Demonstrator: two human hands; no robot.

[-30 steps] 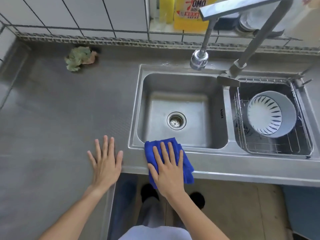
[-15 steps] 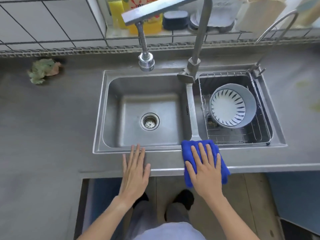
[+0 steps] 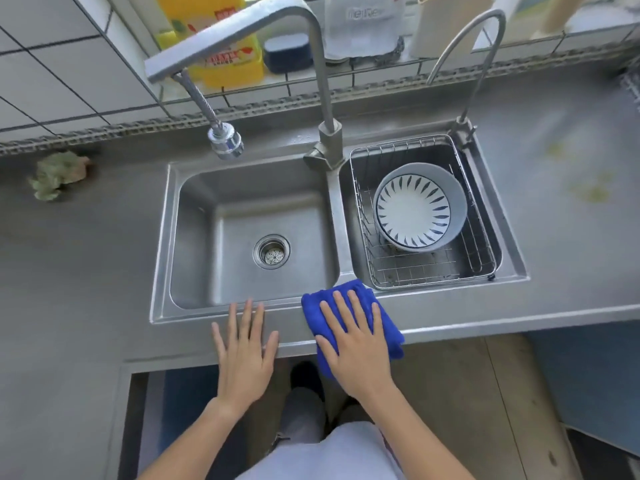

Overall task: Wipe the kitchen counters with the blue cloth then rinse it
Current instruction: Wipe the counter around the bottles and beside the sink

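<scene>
A grey counter (image 3: 86,271) is running along a white tiled wall, with a double steel sink (image 3: 332,216) set into it. Both forearms are reaching forward from below, palms facing down. The right hand (image 3: 356,341) is pressing flat, fingers straight and spread, on the blue cloth (image 3: 318,306), which is lying on the sink's front rim, while the left hand (image 3: 244,351) is resting just beside it, fingers spread, holding nothing.

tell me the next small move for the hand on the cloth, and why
Probably slide the right hand and the blue cloth further right along the front ledge, pressing flat. The ledge there and the counter beyond, with yellowish stains, look unwiped.
</scene>
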